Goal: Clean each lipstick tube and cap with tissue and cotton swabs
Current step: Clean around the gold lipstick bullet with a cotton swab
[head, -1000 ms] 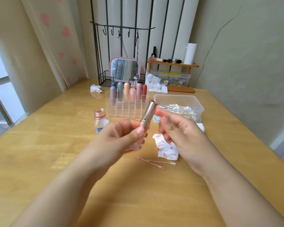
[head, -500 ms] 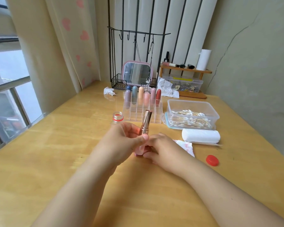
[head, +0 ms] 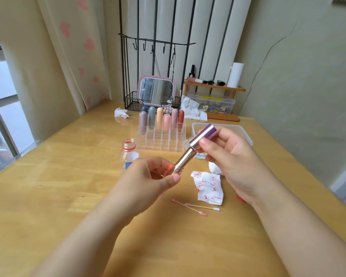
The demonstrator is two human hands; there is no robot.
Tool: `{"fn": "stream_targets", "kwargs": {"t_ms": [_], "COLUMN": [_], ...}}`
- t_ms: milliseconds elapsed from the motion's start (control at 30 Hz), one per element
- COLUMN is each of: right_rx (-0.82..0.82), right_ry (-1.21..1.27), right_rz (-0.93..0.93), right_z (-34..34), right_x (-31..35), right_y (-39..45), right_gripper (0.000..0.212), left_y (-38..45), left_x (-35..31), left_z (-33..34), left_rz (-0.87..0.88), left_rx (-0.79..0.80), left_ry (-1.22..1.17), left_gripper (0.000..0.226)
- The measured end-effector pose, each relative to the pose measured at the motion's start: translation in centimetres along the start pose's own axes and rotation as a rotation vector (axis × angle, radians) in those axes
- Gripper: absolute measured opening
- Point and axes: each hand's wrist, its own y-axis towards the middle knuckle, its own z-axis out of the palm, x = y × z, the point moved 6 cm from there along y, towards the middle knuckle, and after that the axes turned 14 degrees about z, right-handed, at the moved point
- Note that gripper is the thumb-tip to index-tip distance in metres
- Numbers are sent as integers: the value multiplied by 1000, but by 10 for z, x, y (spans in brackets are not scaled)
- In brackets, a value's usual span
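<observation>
Lipstick tube sits tilted above the desk, held at both ends: our left hand pinches its rose-gold base, our right hand curls fingers round the purple cap. Below lie a lipstick-stained tissue and two used cotton swabs; beyond, capped lipsticks stand in a clear organizer.
</observation>
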Motion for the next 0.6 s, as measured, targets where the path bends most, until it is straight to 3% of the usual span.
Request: {"fn": "stream_targets", "kwargs": {"t_ms": [200, 367, 600], "right_rx": [-37, -40, -82], "right_ry": [-46, -105, -279], "right_rz": [-38, -31, -80], "right_z": [-9, -12, 2], "right_x": [-3, -7, -13], "right_y": [-6, -11, -17], "right_gripper": [13, 33, 33], "left_y": [-1, -1, -3], "left_x": [-2, -4, -11], "left_z": [5, 10, 19], "left_rz": [37, 78, 148], "left_rx": [22, 53, 75], "left_ry": [39, 7, -64], "left_gripper": [4, 5, 13]}}
